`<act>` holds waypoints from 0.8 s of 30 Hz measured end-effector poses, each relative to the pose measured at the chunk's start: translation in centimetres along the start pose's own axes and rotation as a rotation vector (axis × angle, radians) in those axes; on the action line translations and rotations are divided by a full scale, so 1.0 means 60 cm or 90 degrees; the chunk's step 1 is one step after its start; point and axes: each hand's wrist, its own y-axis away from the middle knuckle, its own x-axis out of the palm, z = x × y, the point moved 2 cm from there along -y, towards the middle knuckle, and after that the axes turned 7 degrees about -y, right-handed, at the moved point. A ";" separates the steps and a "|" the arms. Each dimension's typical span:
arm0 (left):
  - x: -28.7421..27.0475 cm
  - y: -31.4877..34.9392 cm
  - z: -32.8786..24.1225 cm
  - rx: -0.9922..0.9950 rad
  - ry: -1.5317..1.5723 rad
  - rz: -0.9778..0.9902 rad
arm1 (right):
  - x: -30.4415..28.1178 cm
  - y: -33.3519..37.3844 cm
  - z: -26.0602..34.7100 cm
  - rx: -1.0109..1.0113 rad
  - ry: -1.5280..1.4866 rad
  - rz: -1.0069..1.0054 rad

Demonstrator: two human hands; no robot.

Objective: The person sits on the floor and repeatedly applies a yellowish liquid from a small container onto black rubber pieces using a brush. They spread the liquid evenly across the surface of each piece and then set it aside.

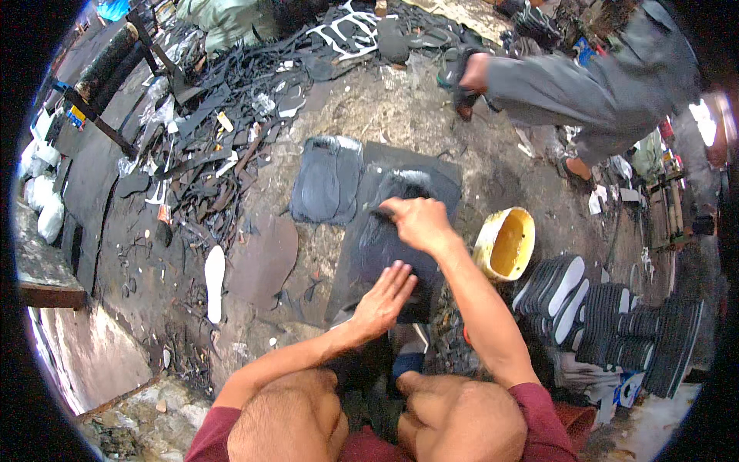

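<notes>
- Yellow container (pixel 483 256): one, holding amber matter (pixel 509 245).
- Dark sheet (pixel 356 286): one.
- Left hand (pixel 382 302): flat on sheet, fingers extended.
- Right hand (pixel 422 224): fingers bent over sheet; cannot tell whether clamped.

A dark rectangular sheet (pixel 376 250), pale-smeared, lies flat on the ground (pixel 377 108)

This looks like a shoemaking workshop: dark soles stand in stacks (pixel 604 327) at the lower right, a white insole shape (pixel 215 283) lies left of centre, cut black scraps (pixel 223 115) heap across the upper left, and a dark sheet (pixel 369 248) lies mid-frame on the stained, bare floor (pixel 377 112).
</notes>
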 end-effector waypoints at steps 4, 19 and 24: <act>0.025 0.036 -0.047 0.226 0.206 0.220 | 0.076 0.107 0.124 -0.173 0.035 0.027; 0.009 -0.062 0.011 0.014 -0.048 0.106 | -0.046 -0.004 -0.152 -0.123 -0.182 -0.128; 0.017 -0.070 0.008 -0.013 -0.045 0.113 | -0.054 -0.051 -0.193 -0.214 -0.066 -0.031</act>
